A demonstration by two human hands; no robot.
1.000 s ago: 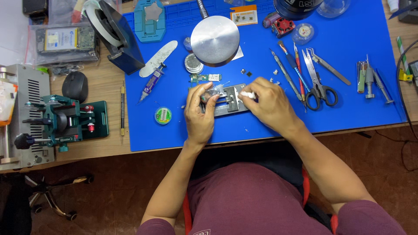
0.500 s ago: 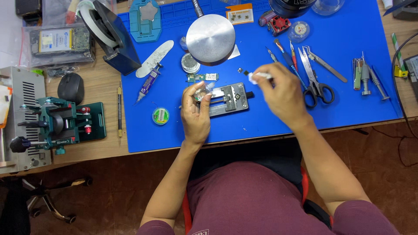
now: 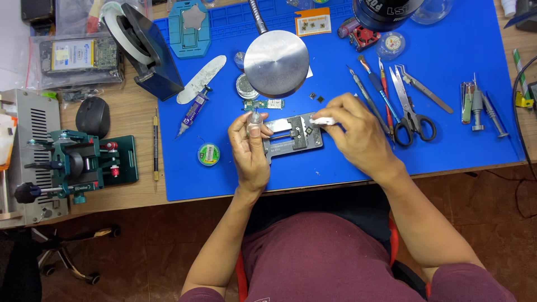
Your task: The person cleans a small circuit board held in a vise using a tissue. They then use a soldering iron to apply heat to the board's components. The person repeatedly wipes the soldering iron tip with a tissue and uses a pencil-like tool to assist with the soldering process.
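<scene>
My left hand [image 3: 250,152] grips a small clear bottle [image 3: 255,119] upright, just left of a grey metal board holder [image 3: 295,140] that lies on the blue mat [image 3: 347,162]. On the holder's upper right edge, my right hand [image 3: 353,131] pinches a white swab [image 3: 323,120], its tip touching the holder or just above it. A small green circuit board [image 3: 263,104] lies just behind the holder. Two tiny dark chips [image 3: 316,97] sit next to that board.
A round metal lamp head [image 3: 276,62] hangs behind the holder. A purple syringe [image 3: 193,112] and a green wick reel [image 3: 208,154] lie to the left. Scissors [image 3: 411,114], tweezers [image 3: 426,89] and picks lie to the right. A green clamp stand [image 3: 78,165] and a black mouse [image 3: 92,116] sit off the mat.
My right hand lifted off the holder with the swab, then came back down to the holder's upper right edge. My left hand now holds the small bottle up beside the holder.
</scene>
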